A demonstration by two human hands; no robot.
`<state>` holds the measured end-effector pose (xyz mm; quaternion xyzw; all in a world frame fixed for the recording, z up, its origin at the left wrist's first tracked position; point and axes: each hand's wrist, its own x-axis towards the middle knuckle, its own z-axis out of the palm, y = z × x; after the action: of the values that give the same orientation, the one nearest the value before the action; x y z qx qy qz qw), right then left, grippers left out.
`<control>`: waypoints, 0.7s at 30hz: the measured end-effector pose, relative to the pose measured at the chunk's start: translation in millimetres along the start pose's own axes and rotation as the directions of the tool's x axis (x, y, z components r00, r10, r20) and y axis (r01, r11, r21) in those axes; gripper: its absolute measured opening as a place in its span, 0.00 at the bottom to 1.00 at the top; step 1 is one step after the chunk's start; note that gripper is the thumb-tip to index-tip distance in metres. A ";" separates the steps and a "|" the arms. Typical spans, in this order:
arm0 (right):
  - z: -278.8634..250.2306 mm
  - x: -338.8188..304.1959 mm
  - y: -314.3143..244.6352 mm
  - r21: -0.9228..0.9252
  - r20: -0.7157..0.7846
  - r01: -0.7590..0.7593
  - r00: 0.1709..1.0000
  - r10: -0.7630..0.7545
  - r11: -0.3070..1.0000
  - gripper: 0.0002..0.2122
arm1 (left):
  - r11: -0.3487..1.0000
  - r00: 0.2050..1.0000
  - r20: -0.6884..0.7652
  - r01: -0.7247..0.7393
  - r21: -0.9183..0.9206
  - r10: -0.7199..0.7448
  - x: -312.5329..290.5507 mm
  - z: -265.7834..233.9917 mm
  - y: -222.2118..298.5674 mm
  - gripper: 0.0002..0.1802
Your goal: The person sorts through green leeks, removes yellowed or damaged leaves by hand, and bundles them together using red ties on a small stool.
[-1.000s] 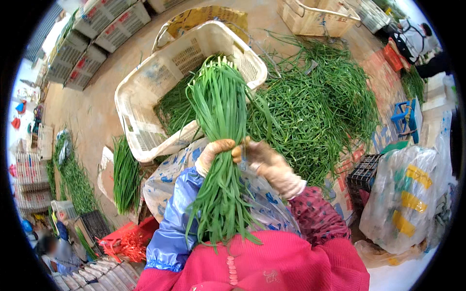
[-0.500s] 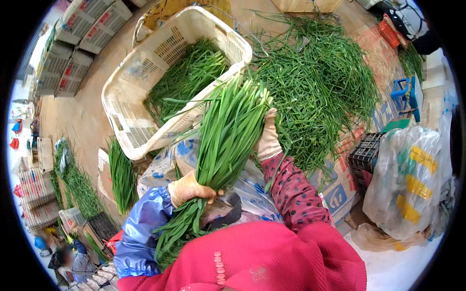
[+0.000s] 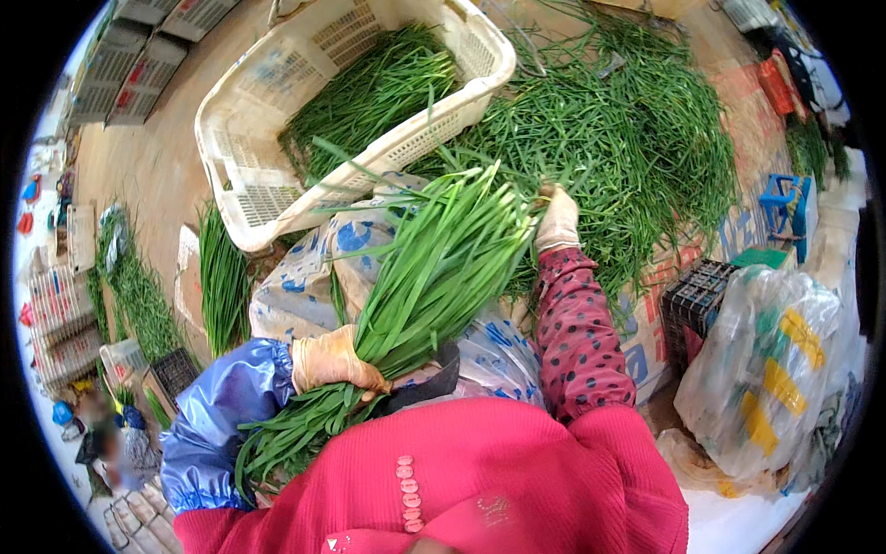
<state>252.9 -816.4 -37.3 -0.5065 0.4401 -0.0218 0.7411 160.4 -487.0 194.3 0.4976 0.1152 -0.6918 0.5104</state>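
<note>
A thick bunch of garlic chives [image 3: 434,277] lies slantwise over my lap, pale stalk ends up and to the right. My left hand [image 3: 340,360], in a cream glove, is wrapped round its leafy lower part; leaves trail out below onto my blue sleeve. My right hand [image 3: 559,220], also gloved, is beside the stalk ends, at the edge of a loose pile of chives [image 3: 618,138]. Its fingers are bent together; what they pinch is hidden among the greens. A cream plastic basket [image 3: 242,217] with chives inside stands beyond the bunch.
A tied-looking bundle of chives [image 3: 224,286] lies left of my lap, more greens [image 3: 152,300] farther left. Stacked crates [image 3: 138,78] stand at the upper left. On the right are a black crate [image 3: 697,300], a clear plastic bag [image 3: 757,360] and a blue stool [image 3: 784,203].
My right hand has moved right, away from the bunch's stalk ends toward the pile. My left hand, still gripping the bunch, has shifted slightly left. The basket appears higher as the view tilts.
</note>
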 end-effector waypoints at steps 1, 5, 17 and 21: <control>-15.1 17.5 5.6 0.060 -0.013 0.026 1.000 -0.025 0.998 0.13 | 1.000 1.000 0.006 0.017 0.026 -0.017 -0.2 1.0 1.5 0.12; -87.0 72.7 -47.0 0.200 -0.126 -0.085 0.986 0.111 0.976 0.11 | 0.994 1.000 -0.029 0.002 0.106 0.001 -14.3 4.2 -9.6 0.11; 106.4 -211.5 -162.7 0.095 0.867 0.857 -0.322 0.382 0.507 0.31 | 0.371 0.918 0.186 -0.318 0.872 0.349 1.6 7.8 51.1 0.25; 88.6 -209.0 -131.2 0.201 0.951 0.969 -0.228 0.211 0.143 0.33 | 0.138 0.912 -0.406 0.395 0.908 0.062 0.7 25.1 74.4 0.25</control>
<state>239.0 -715.4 204.3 -0.7697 -0.5118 0.1757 0.3387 207.1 -537.8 231.6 0.8040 -0.2161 -0.5520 -0.0462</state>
